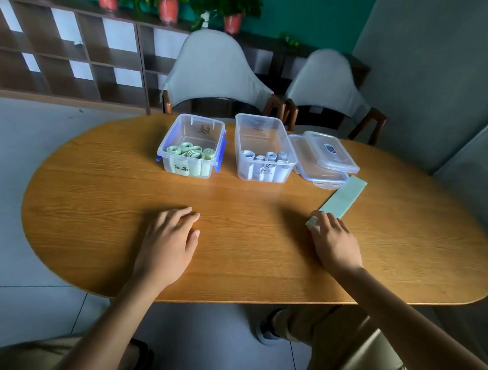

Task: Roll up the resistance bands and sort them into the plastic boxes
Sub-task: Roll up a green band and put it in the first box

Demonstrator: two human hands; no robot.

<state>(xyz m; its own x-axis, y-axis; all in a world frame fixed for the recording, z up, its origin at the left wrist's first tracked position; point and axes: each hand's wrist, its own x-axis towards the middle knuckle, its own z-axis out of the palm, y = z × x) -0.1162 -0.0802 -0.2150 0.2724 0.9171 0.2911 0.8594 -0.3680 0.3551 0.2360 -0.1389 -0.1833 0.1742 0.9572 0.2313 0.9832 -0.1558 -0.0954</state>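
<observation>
Down on the wooden table (101, 199), the left hand (169, 243) is lying flat with its fingers straight, holding nothing. The right hand (333, 236) is pinching the near end of a green resistance band (342, 197), which is lying flat near the table's right side. Farther back, a clear box with blue clips (192, 148) is holding rolled green bands (191, 153), and just beside it a taller clear box (263, 149) is holding rolled white bands (267, 157) (both boxes have writing on them). Two lids (325, 158) are sitting stacked by the taller box.
</observation>
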